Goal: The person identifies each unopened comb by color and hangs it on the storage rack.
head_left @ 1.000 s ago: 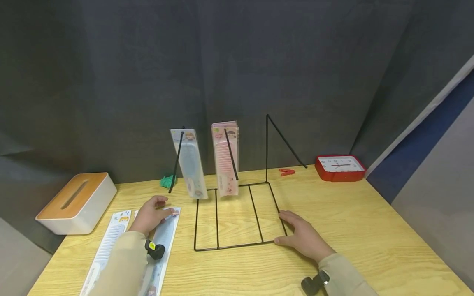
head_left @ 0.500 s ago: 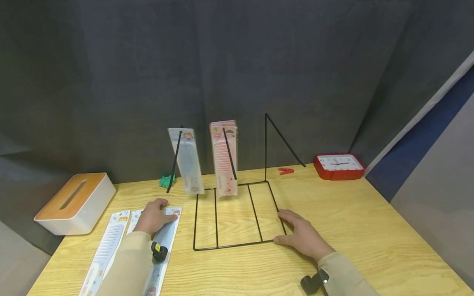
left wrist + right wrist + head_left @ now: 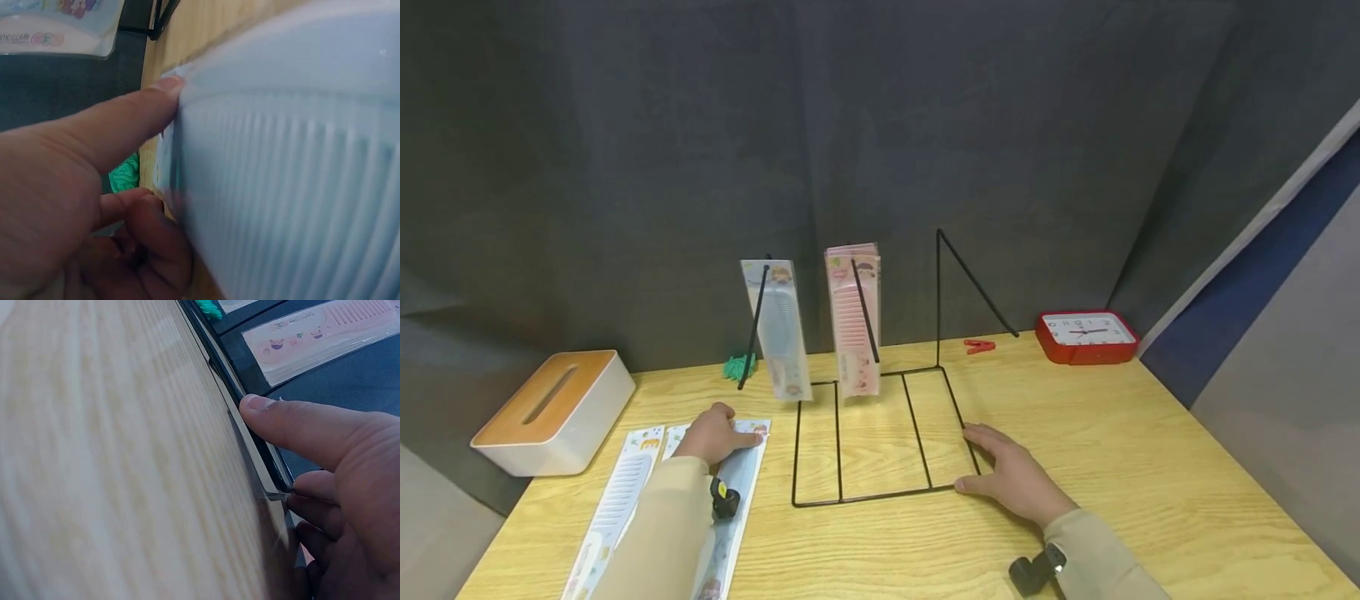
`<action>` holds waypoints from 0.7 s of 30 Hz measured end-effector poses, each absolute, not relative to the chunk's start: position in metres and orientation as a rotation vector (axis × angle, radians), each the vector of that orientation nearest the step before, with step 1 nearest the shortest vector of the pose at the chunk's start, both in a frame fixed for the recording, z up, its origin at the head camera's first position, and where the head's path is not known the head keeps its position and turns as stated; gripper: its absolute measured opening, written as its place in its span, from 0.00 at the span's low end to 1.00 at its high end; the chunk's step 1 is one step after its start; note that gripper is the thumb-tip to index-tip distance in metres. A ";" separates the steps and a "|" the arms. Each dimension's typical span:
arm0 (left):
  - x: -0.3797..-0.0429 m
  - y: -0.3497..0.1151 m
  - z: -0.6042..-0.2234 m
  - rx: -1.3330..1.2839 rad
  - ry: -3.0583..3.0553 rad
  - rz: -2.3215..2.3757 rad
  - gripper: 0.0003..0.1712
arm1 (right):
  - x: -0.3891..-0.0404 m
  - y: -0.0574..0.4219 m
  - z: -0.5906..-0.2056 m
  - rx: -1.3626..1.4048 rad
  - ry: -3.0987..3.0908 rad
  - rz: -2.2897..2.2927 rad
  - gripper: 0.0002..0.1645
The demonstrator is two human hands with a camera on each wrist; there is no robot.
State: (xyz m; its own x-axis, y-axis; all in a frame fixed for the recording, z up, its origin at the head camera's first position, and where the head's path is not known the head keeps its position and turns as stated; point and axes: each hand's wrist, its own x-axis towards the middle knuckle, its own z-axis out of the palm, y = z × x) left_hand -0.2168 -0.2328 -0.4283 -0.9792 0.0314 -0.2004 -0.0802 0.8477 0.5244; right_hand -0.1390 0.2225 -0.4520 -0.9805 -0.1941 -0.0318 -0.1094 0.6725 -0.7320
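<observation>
My left hand point(image 3: 711, 437) is at the top end of a blue packaged comb point(image 3: 741, 479) lying on the table. In the left wrist view its thumb is at one edge of the pack and a curled finger at the other, pinching it. My right hand point(image 3: 1015, 479) holds the near right corner of a black wire display rack point(image 3: 841, 502), thumb on the front bar and fingers along the side bar. From the rack's left hook hangs a blue packaged comb point(image 3: 781, 325); on its middle hook hang pink packaged combs point(image 3: 852, 358). The right hook carries nothing.
Two more blue packaged combs lie left: one at the outer side point(image 3: 621, 492), another partly under my left forearm. A tissue box point(image 3: 553, 412) stands at far left. Behind are a green string bundle point(image 3: 739, 367), a red clip point(image 3: 979, 346) and a red clock point(image 3: 1087, 337).
My left hand has shifted slightly right at the comb's top end, and its thumb has moved in. The hanging blue comb has swung a little. My right hand stays put on the rack.
</observation>
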 end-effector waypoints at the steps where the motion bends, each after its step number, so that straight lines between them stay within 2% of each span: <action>1: -0.217 -0.233 -0.430 -0.044 2.829 0.810 0.45 | -0.139 0.222 -0.452 -0.252 2.776 -1.201 0.53; 16: -0.219 -0.236 -0.432 -0.059 2.782 0.858 0.41 | -0.140 0.221 -0.453 -0.240 2.777 -1.200 0.52; 21: -0.221 -0.234 -0.435 -0.025 2.815 0.854 0.36 | -0.140 0.221 -0.452 -0.234 2.777 -1.195 0.53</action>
State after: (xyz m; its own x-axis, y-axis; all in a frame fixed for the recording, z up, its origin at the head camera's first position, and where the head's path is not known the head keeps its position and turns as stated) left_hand -0.2208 -0.2344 -0.4353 -0.9800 0.0417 -0.1948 -0.0735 0.8331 0.5482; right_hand -0.1399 0.2207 -0.4525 -0.9822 -0.1839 -0.0391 -0.0980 0.6785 -0.7280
